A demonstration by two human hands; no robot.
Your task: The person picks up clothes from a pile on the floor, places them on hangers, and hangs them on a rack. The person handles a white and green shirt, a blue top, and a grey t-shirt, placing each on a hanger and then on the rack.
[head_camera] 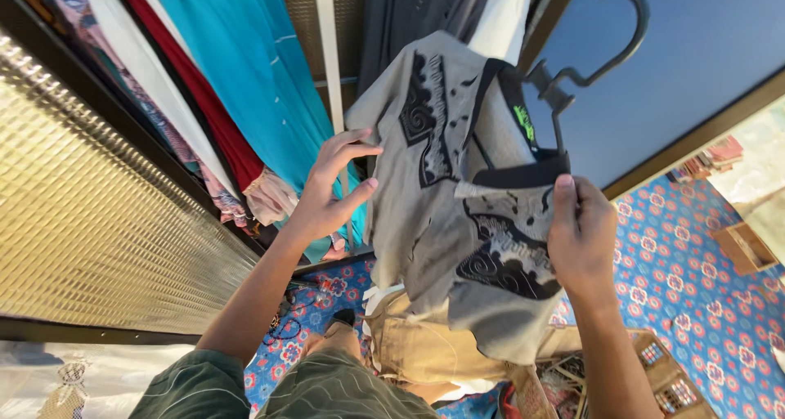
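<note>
Grey patterned shirt [458,223] is hanging on a black hanger [572,84]. Right hand [582,235] is gripping its collar; left hand [327,190], fingers spread open, is touching its sleeve edge.

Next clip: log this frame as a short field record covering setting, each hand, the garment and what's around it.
Setting: open wardrobe with hanging clothes, patterned blue floor
Left hand: left hand open, fingertips at the edge of the grey shirt
Right hand: right hand gripping the shirt at its collar
Garment: grey with black swirl print, on a dark hanger, held up in the air
Below: tan garment, wicker basket
</note>
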